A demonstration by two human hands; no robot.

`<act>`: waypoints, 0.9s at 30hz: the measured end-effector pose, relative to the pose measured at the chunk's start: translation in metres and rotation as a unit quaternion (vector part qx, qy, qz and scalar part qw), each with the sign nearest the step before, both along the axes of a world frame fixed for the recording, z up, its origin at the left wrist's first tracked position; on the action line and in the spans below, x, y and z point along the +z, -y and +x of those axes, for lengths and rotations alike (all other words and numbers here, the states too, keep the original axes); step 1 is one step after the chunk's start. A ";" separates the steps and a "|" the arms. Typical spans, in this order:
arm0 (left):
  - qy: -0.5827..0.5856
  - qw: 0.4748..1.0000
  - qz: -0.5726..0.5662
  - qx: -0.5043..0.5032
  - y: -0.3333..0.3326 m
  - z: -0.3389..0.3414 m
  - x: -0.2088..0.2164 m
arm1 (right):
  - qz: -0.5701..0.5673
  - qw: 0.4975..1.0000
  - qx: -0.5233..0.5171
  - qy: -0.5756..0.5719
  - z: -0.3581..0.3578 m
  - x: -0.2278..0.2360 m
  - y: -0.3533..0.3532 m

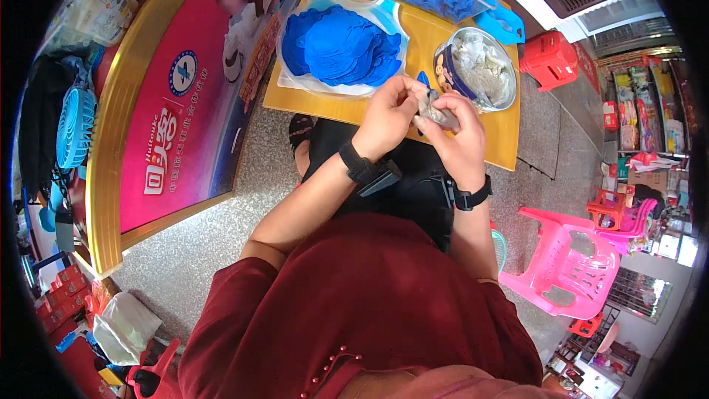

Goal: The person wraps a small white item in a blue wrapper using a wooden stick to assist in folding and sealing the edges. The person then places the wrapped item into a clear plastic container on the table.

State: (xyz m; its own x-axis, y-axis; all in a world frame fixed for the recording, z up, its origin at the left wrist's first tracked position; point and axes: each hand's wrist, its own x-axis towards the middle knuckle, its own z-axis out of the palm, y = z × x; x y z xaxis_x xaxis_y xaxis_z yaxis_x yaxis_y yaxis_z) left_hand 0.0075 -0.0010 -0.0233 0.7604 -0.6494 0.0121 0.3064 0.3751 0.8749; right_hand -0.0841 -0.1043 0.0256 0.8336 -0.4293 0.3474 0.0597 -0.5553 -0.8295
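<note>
Shirt (369, 295); hands (463, 144) pinching grey scrap (437, 112) by table edge (504, 160), floor (535, 149) alongside.

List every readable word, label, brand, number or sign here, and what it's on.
I won't transcribe wording, but here's where it stands:
Large pink gold-framed panel: big white lettering readable, smaller line alongside.
Round blue-and-white emblem on it: fine print, too small to read.
Round dark-blue tin: printed side, any words too small.
Colourful shelf packets, right: too small, blurred.
</note>
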 end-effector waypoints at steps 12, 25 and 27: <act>0.059 0.998 0.034 0.016 0.001 -0.006 0.003 | 0.209 0.976 -0.041 -0.037 -0.002 -0.003 0.001; 0.295 0.947 0.108 0.071 -0.008 -0.004 0.018 | 0.363 0.926 0.001 -0.099 -0.001 -0.003 0.017; 0.319 0.935 0.121 0.097 -0.005 -0.007 0.016 | 0.282 0.954 -0.043 -0.092 0.001 -0.007 0.014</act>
State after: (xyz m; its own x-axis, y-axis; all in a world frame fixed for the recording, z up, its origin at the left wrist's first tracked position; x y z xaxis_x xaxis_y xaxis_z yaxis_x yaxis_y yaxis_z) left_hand 0.0004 0.0043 -0.0074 0.7521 -0.5418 0.3752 -0.3610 0.1376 0.9224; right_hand -0.0831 -0.1187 0.0188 0.8117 -0.5740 -0.1076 -0.1405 -0.0131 -0.9900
